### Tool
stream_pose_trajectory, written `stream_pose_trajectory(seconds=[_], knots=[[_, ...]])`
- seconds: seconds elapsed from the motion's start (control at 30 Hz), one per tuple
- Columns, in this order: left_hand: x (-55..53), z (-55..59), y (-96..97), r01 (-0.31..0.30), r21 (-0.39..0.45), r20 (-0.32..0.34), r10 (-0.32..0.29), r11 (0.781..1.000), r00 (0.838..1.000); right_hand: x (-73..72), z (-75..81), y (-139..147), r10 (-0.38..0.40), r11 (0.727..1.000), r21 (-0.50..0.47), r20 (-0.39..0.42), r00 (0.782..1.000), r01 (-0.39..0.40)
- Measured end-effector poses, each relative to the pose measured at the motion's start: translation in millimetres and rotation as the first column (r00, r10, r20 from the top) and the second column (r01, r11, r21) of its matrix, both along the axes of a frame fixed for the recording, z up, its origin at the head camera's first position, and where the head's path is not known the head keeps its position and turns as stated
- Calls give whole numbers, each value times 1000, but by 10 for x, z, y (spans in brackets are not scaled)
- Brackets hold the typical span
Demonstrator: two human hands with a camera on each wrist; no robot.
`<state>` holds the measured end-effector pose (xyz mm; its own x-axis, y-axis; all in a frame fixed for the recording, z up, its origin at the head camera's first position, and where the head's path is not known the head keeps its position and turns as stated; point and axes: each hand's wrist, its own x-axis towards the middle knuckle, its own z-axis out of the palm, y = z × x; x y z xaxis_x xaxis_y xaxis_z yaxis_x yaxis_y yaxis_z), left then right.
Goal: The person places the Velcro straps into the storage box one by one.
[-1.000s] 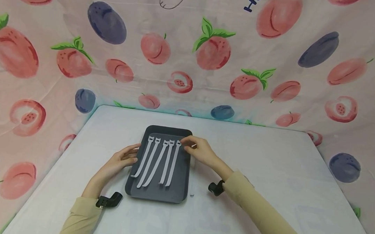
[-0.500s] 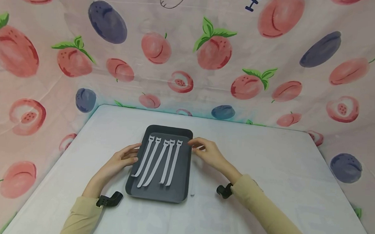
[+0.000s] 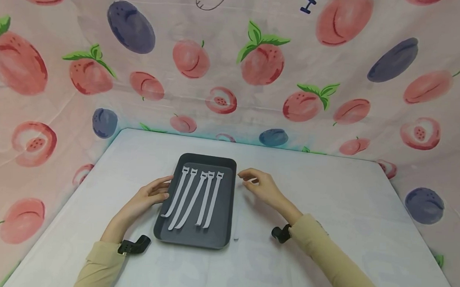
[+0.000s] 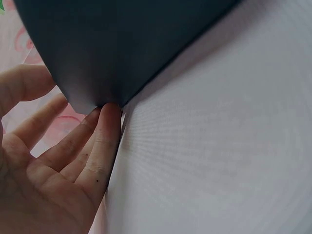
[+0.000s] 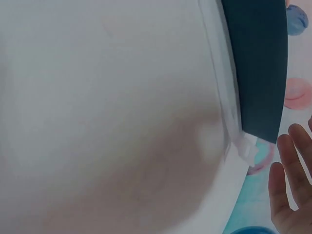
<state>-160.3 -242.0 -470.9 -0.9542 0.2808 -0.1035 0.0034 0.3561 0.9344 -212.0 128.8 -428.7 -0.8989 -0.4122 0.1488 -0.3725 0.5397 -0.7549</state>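
Observation:
A dark grey tray (image 3: 220, 237) stands on the white table. Several white hook-and-loop cable ties (image 3: 190, 199) lie side by side in it, slotted heads toward the far end. My left hand (image 3: 146, 197) rests its fingers on the tray's left side; the left wrist view shows fingertips (image 4: 111, 114) at the tray's lower edge. Just off the tray's right side hovers my right hand (image 3: 264, 187), holding nothing, its fingers loosely bent. Another white cable tie (image 3: 236, 231) lies along that side on the table, its head (image 5: 246, 150) near the tray's far corner in the right wrist view.
The white table (image 3: 327, 216) stretches wide to the right of the tray. A fruit-printed cloth (image 3: 225, 66) hangs behind and at the sides. Black wrist cameras (image 3: 134, 244) sit on both wrists.
My right hand has drawn away to the right, from the head of the rightmost cable tie to beside the tray. My left hand, the tray and the cable ties have stayed put.

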Motion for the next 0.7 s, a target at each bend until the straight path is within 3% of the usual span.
stream_pose_trajectory(seconds=[0.4,0.7], knots=[[-5,-20,-2,10,43,0,-10,999,1000,-78,-68,144,-45,999,20,-32,998,45],[-7,-19,4,0,16,-6,0,1000,1000,-139,-117,199,-76,997,22,-26,997,77]])
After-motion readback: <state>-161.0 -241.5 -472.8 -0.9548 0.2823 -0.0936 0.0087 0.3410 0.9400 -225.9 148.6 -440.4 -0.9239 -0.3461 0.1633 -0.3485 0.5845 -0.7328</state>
